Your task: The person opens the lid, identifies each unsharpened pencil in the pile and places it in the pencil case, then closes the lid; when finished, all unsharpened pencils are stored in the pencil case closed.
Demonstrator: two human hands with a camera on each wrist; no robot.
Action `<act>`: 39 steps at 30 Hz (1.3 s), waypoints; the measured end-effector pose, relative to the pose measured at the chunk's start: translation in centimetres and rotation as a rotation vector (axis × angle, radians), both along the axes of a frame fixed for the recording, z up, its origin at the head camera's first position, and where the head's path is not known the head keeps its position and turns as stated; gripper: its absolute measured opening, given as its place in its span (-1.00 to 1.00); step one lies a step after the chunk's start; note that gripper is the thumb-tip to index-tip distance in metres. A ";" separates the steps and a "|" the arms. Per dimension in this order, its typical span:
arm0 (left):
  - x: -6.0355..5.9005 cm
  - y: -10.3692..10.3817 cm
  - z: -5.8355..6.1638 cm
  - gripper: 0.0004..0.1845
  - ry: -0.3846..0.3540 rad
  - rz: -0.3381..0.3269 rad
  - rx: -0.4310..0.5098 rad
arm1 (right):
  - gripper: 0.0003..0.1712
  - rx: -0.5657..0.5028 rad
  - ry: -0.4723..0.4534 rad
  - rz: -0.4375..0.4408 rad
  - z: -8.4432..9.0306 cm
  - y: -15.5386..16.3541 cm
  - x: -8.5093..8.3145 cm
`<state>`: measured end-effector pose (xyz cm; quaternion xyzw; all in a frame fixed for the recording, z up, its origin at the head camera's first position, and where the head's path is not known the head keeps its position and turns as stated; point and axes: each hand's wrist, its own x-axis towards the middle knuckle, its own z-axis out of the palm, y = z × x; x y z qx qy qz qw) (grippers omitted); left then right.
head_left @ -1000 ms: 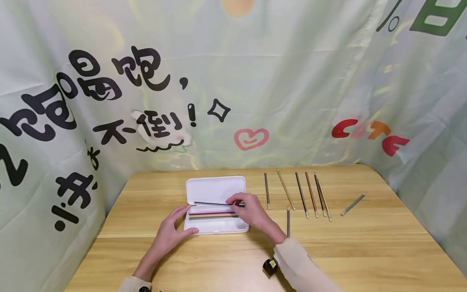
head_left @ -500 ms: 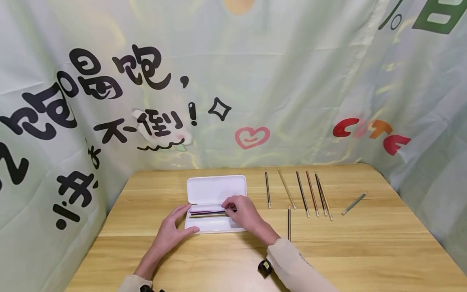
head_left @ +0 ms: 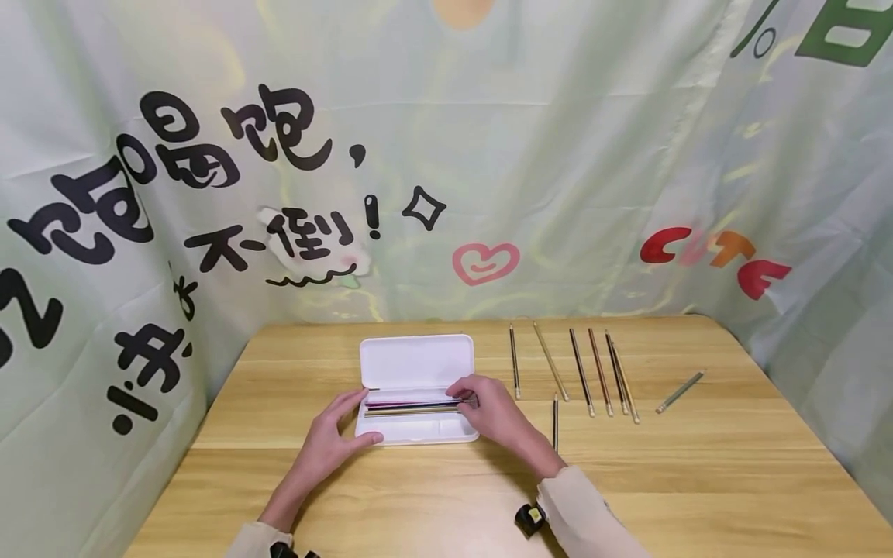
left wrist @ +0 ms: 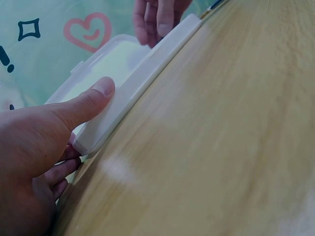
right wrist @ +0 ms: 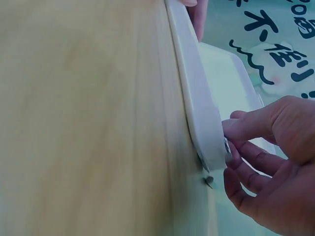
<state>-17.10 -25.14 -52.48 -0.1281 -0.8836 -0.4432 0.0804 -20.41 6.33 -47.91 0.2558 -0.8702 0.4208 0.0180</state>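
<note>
An open white pencil case (head_left: 416,364) lies on the wooden table (head_left: 698,480), lid flat behind the tray. Several pencils (head_left: 412,406) lie lengthwise in the tray. My left hand (head_left: 359,418) grips the case's left end: the thumb (left wrist: 93,98) presses the front wall and the fingers curl round the end. My right hand (head_left: 469,399) is at the tray's right end, where its fingertips pinch the end of a dark pencil. In the right wrist view the thumb (right wrist: 246,129) lies against the case's end wall (right wrist: 197,98).
A row of several loose pencils (head_left: 579,372) lies to the right of the case. One short pencil (head_left: 554,422) lies nearer, by my right wrist, and a grey one (head_left: 679,391) lies further right. A printed cloth backdrop (head_left: 488,155) closes off the back and sides.
My right hand lowered the dark pencil from above the tray into it, then slid right to the tray's end. The left hand kept its grip on the case.
</note>
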 end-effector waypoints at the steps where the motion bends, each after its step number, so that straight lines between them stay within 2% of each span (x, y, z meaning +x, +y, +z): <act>1: 0.0 0.0 0.0 -0.07 -0.002 -0.003 -0.001 | -0.75 -0.005 0.001 -0.007 0.0 0.2 0.1; 4: 0.1 -0.1 0.0 -0.07 0.003 0.003 -0.003 | -0.74 -0.033 0.012 -0.026 0.1 0.5 0.4; 10: 0.2 -0.3 0.1 -0.08 0.010 0.016 -0.008 | -0.67 -0.008 0.006 0.008 0.3 0.3 0.6; 17: 0.2 -0.1 0.1 -0.08 0.004 0.013 -0.002 | -0.73 -0.014 0.011 -0.028 1.4 1.7 0.4; 25: -0.1 0.2 0.1 -0.09 0.001 -0.001 0.008 | -0.71 -0.017 0.143 -0.165 3.0 6.4 -0.6; 34: 0.0 0.1 0.1 -0.10 0.003 -0.002 0.012 | -0.69 0.022 0.191 -0.375 3.2 12.4 -1.3; 39: 0.0 0.1 0.1 -0.10 0.004 -0.002 0.006 | -0.65 0.040 0.146 -0.487 2.6 15.3 -1.3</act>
